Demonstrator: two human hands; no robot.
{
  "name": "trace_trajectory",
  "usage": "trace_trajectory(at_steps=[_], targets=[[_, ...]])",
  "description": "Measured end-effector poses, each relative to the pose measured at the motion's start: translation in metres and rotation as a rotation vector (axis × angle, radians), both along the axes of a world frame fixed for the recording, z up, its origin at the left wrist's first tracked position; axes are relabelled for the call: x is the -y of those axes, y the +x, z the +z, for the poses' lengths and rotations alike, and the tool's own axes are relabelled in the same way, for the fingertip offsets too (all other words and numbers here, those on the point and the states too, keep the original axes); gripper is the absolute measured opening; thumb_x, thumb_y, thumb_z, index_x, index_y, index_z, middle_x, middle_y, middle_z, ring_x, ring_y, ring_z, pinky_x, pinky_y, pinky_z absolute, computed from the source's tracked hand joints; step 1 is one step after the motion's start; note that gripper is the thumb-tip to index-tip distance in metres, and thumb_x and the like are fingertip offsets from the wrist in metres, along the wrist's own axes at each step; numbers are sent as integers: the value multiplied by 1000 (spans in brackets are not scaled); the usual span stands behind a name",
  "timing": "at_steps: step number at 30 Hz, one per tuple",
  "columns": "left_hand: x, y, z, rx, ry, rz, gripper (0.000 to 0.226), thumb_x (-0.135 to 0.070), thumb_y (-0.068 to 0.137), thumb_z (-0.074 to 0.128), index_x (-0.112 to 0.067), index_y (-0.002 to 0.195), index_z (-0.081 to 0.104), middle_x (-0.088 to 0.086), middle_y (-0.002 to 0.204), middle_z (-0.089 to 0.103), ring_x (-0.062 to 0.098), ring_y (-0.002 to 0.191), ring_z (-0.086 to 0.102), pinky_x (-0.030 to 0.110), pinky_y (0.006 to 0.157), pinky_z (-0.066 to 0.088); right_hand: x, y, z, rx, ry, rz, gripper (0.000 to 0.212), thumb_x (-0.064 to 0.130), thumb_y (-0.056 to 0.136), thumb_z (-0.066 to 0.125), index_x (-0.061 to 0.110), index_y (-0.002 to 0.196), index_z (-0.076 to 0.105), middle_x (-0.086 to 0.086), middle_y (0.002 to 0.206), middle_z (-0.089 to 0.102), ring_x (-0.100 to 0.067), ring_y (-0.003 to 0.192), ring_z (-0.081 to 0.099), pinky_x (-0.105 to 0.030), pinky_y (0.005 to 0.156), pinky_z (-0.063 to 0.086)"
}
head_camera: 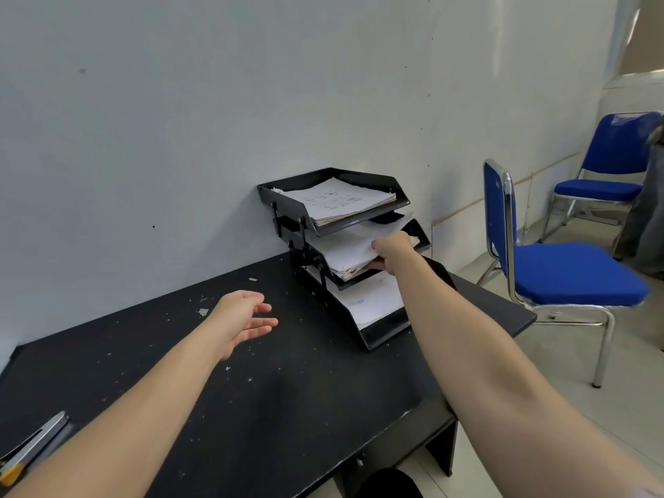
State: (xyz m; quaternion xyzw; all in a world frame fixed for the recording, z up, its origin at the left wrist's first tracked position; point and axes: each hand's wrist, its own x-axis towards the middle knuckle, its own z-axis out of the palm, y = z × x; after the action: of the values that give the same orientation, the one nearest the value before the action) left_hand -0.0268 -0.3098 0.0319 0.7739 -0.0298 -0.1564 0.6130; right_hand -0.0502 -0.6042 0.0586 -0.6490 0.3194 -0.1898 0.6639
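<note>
The trays [381, 332] are glossy black plastic; the papers [345, 253] in them are matt and frayed at the edges. The desk [287, 389] is matt black, flecked pale. At three o'clock, chairs [575, 278]: blue cloth, shiny chrome tubing.

Fingertips of the right hand [391, 246] lie hidden under the middle-tray papers [345, 251]; print on the top sheets [337, 201] (blurred) is unreadable.

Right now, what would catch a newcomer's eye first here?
The right hand grips the paper stack in the middle tier of a black three-tier tray on the black desk. The left hand is open over the desk; a blue chair stands to the right.
</note>
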Motion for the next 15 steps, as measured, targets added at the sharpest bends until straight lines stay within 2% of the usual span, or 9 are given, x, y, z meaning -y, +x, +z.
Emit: trace_trajectory(at_steps=[2,4,5,7,9,12,14,15], targets=[[-5,4,-6,1,15,4,16,-15,105,52,-10,118,59,16,113,66,28,84,75,33,64,59,2,5,2,-93,-61,25,8,0,102,52,-3,109,55,-16,96,65,-22,54,65,-20,47,55],[-8,7,-10,1,28,4,16,-15,105,52,-10,118,59,16,113,66,29,85,74,33,65,59,3,8,1,-203,-137,-18,7,2,104,50,0,98,50,-12,72,63,-23,53,65,-28,67,61],[-10,8,-11,2,31,6,16,-15,105,52,-10,118,58,16,113,66,29,85,74,33,66,59,6,13,-1,-247,-219,-17,8,3,102,50,-1,96,53,-11,63,63,-24,54,65,-30,67,61],[-13,9,-13,1,32,7,15,-15,105,51,-10,117,58,16,112,66,29,85,74,34,68,59,8,16,-1,-369,-437,14,17,9,98,53,2,83,60,-6,52,61,-21,49,59,-28,54,51],[-17,10,-12,11,43,6,15,-16,105,52,-10,117,59,16,112,66,28,85,73,34,68,59,5,11,4,-440,-514,62,27,26,97,58,5,80,59,-4,56,60,-20,50,55,-25,54,45],[-26,12,-10,29,52,18,15,-15,105,52,-10,117,59,15,111,66,28,86,73,33,68,59,5,1,12,-475,-518,85,49,54,95,62,6,88,55,-3,60,57,-17,48,51,-25,55,44],[-31,13,-6,46,50,25,13,-15,105,53,-11,115,60,15,112,67,28,86,73,33,69,59,4,-9,20,-485,-554,75,51,55,93,65,4,96,57,-4,66,61,-18,53,57,-27,59,50],[-33,15,-4,52,49,24,12,-14,104,53,-11,114,60,15,112,67,28,86,73,34,69,59,3,-13,24,-488,-600,70,46,50,94,66,4,97,60,-4,70,63,-20,56,61,-28,62,53]])
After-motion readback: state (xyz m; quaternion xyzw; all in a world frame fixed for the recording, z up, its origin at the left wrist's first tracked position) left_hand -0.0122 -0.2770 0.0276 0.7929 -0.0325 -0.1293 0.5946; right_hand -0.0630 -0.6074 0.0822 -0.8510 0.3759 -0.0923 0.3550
